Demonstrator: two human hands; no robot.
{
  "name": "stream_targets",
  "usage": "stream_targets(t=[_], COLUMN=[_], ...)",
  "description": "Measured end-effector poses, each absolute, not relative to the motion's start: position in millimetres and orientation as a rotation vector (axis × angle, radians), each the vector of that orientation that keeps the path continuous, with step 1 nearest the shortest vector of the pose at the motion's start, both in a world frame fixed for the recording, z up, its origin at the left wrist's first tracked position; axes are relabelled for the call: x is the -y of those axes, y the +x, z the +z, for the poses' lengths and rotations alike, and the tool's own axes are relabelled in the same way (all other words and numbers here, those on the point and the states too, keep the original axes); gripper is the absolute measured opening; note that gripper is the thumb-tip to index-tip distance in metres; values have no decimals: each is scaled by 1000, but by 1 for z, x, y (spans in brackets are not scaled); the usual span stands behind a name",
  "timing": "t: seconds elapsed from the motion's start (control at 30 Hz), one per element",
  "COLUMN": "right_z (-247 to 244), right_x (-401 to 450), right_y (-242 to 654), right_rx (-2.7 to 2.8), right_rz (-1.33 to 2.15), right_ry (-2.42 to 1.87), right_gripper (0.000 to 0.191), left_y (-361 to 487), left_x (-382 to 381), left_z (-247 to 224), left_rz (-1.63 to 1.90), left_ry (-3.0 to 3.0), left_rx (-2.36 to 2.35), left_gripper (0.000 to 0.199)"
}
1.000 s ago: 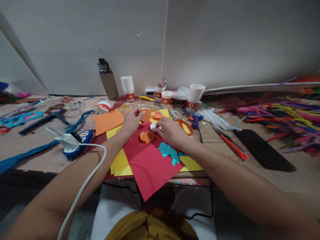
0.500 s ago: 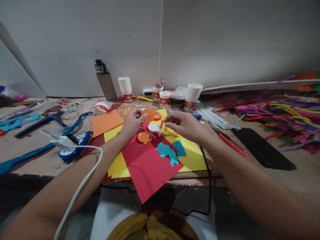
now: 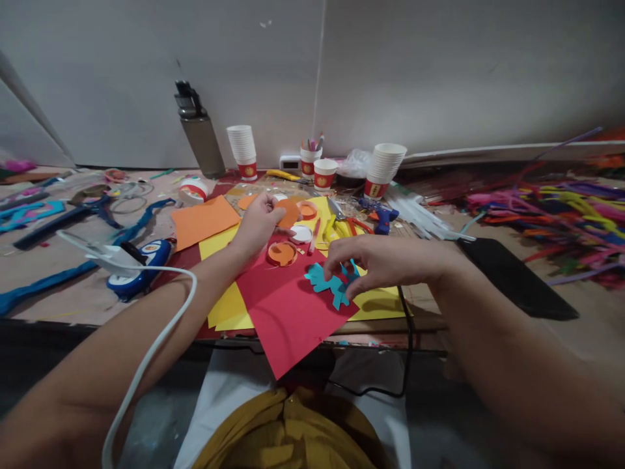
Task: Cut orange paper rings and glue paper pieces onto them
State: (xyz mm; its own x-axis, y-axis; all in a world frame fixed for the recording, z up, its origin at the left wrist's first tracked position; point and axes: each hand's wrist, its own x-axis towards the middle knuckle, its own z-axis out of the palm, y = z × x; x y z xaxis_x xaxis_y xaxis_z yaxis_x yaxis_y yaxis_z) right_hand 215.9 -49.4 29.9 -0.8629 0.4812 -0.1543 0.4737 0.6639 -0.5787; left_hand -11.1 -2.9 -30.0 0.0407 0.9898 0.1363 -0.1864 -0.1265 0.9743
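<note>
My left hand (image 3: 261, 225) pinches an orange paper disc (image 3: 290, 212) between thumb and fingers, above the craft papers. My right hand (image 3: 364, 262) hovers over a jagged turquoise paper cutout (image 3: 336, 290), with thumb and fingers curved apart; whether a fingertip touches it I cannot tell. Beneath lies a red paper sheet (image 3: 283, 326) on top of yellow paper (image 3: 229, 309). Between my hands are a shallow round cup piece holding orange paper (image 3: 282, 254), a white round piece (image 3: 301, 234) and a slim red pen-like stick (image 3: 315, 236).
Yellow-handled scissors (image 3: 334, 228) and a blue glue gun (image 3: 385, 219) lie behind my right hand. Stacked paper cups (image 3: 242, 153), a bottle (image 3: 202, 144) and a cup of pens (image 3: 309, 161) stand by the wall. A black phone (image 3: 517, 279) lies right; a white cable (image 3: 161, 339) crosses my left arm.
My right hand has come nearer and down from beside the red stick to the turquoise cutout. My left hand keeps the orange disc. The camera view has tilted slightly.
</note>
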Motion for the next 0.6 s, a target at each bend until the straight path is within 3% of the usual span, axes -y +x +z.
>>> stream_targets(t=[0.23,0.6], right_z=[14,9], right_x=[53,49], right_y=[204,202], right_rx=[2981,2987], right_rz=[865,1003], right_ry=[-827,-866], right_gripper=[21,8], left_y=[-12,-10], left_x=[-2,-3], left_z=[-35,-37], left_rz=[1390,1407], left_ry=[1206,1213], left_rx=[-1008,-1008], left_gripper=[26,22])
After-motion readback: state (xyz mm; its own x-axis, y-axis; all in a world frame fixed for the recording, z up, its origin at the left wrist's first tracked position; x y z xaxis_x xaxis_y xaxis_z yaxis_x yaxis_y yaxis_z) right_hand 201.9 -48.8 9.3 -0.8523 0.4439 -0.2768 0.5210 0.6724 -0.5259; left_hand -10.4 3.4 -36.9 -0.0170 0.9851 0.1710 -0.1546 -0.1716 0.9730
